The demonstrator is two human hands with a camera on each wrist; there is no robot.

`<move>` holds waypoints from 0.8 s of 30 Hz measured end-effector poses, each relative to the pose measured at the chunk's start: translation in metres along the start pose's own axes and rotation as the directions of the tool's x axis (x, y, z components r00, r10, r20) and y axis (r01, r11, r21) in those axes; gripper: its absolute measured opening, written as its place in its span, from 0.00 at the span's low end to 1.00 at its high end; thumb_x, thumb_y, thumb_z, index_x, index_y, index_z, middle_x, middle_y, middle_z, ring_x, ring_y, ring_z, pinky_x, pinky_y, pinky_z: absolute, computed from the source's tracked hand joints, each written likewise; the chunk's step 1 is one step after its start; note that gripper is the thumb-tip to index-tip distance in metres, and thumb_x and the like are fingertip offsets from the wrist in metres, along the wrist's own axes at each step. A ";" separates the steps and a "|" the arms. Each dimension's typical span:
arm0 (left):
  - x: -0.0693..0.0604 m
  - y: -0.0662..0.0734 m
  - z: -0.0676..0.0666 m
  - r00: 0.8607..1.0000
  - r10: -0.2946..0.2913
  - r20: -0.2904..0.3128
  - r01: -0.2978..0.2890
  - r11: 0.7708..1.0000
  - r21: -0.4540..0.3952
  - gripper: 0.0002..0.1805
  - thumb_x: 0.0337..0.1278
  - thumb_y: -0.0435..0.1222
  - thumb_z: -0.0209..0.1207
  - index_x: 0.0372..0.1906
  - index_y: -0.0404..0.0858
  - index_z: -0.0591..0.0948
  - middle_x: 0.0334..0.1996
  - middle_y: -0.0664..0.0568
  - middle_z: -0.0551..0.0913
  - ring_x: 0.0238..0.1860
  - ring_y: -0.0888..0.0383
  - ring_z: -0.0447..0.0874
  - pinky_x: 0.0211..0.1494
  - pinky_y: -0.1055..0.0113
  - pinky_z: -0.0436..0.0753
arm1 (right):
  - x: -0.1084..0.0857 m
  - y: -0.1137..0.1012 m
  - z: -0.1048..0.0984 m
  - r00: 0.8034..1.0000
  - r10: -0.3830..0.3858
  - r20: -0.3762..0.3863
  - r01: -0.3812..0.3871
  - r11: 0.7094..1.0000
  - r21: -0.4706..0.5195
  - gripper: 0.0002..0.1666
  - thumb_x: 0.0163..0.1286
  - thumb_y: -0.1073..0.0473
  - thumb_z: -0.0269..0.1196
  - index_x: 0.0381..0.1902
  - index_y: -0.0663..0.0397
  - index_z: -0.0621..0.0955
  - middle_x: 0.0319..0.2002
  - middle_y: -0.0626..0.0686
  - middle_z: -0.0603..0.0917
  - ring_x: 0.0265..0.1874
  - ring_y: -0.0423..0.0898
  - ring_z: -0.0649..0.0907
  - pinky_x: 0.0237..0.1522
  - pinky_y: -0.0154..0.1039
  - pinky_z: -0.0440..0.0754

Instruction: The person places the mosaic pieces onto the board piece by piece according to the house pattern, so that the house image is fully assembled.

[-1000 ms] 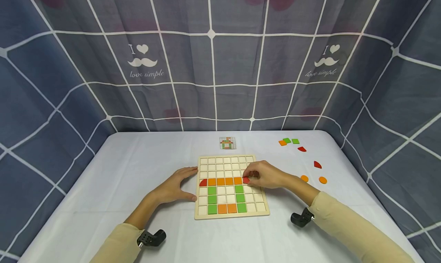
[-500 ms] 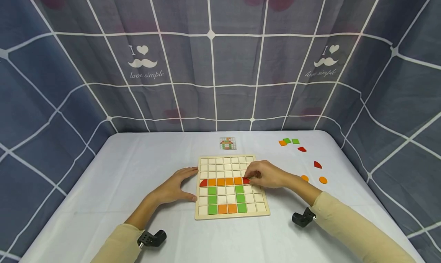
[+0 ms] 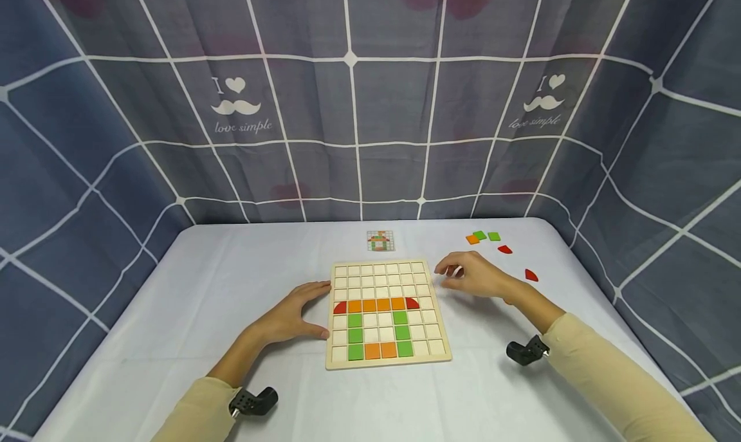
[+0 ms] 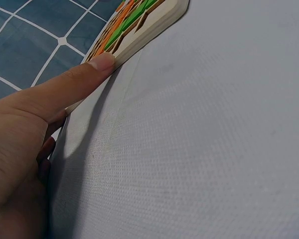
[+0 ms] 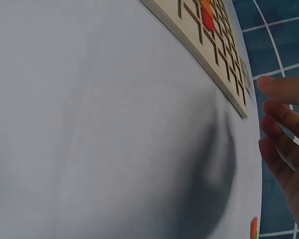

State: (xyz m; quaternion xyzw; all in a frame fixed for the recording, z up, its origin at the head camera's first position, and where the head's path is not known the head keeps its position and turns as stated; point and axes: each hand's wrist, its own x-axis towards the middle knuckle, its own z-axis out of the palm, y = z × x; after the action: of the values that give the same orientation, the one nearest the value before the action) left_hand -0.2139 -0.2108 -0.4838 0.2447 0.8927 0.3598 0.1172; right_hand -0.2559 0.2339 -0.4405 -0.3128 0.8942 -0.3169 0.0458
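A light wooden grid board (image 3: 386,365) lies flat on the table. In it sit a row of orange squares (image 3: 368,305), a red quarter-round tile (image 3: 411,303) at the row's right end, a matching red tile (image 3: 339,307) at its left, two green columns (image 3: 355,336) and two orange squares (image 3: 380,350) at the bottom. My left hand (image 3: 292,314) touches the board's left edge, thumb and fingers spread; the left wrist view shows the thumb (image 4: 79,82) against the rim. My right hand (image 3: 475,275) hovers right of the board, fingers loosely bent, nothing between them (image 5: 289,134).
A small pattern card (image 3: 380,240) lies behind the board. At the back right are an orange square (image 3: 472,239), green squares (image 3: 494,236) and two loose red tiles (image 3: 505,249) (image 3: 531,275). Grid-patterned curtains (image 3: 393,107) border the table at the back and sides.
My right hand has let go of the red tile at the row's right end and moved right and back, off the board. The forearm now covers the orange discs. My left hand stays put.
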 end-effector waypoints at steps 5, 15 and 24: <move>0.001 0.000 0.000 1.000 0.005 0.002 -0.005 1.000 0.001 0.57 0.41 0.52 0.81 0.78 0.38 0.68 0.78 0.47 0.64 0.79 0.40 0.53 0.77 0.39 0.56 | -0.001 0.013 -0.017 0.997 0.040 -0.059 -0.040 0.999 -0.003 0.15 0.66 0.66 0.72 0.50 0.63 0.86 0.45 0.56 0.87 0.42 0.49 0.83 0.47 0.47 0.87; 0.000 -0.002 -0.001 1.000 0.002 0.001 -0.002 1.000 0.001 0.58 0.41 0.53 0.81 0.78 0.38 0.68 0.78 0.47 0.63 0.79 0.40 0.53 0.77 0.39 0.55 | 0.012 0.048 -0.051 0.972 0.150 -0.182 -0.163 0.985 -0.058 0.15 0.68 0.69 0.68 0.53 0.67 0.85 0.47 0.62 0.87 0.45 0.55 0.84 0.49 0.51 0.84; 0.000 0.000 -0.001 1.000 0.012 0.001 -0.012 1.000 0.005 0.58 0.42 0.52 0.81 0.78 0.38 0.67 0.78 0.48 0.63 0.79 0.40 0.52 0.78 0.39 0.55 | 0.012 0.080 -0.080 0.922 0.350 -0.164 -0.367 0.926 -0.087 0.22 0.73 0.71 0.56 0.64 0.68 0.79 0.62 0.69 0.78 0.63 0.68 0.75 0.63 0.65 0.74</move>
State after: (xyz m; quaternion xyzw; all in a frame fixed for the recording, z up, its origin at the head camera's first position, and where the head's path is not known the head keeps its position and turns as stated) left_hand -0.2140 -0.2114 -0.4833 0.2507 0.8920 0.3582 0.1150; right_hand -0.3304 0.3180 -0.4228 -0.1215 0.9542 -0.2726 0.0194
